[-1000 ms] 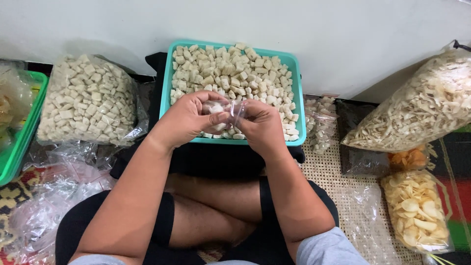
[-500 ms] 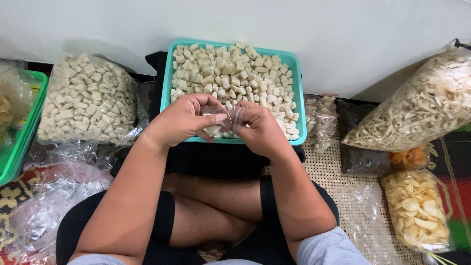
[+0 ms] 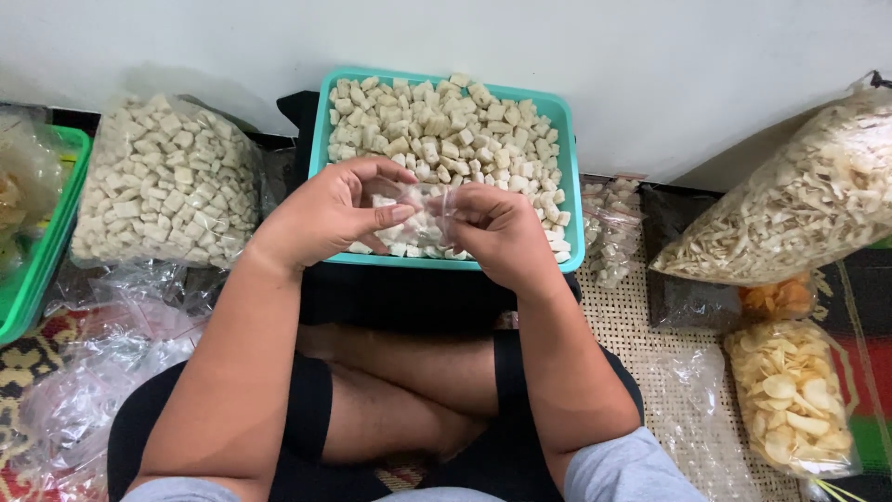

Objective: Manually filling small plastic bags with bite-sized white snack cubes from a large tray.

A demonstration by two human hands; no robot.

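I pinch a small clear bag [image 3: 423, 216] between both hands above the near edge of the teal tray [image 3: 569, 186] of pale cubes. My left hand [image 3: 330, 212] grips its left side, my right hand [image 3: 497, 232] its right, so the bag stretches crosswise between them, equally near each

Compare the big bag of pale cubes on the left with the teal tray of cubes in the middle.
The bag of cubes encloses its pieces in clear plastic, bulging into a mound; the teal tray holds its pieces open and spread flatter. The bag sits untouched at the left; the left hand and right hand hold a small clear bag over the tray's near edge. Both hold similar pale cubes.
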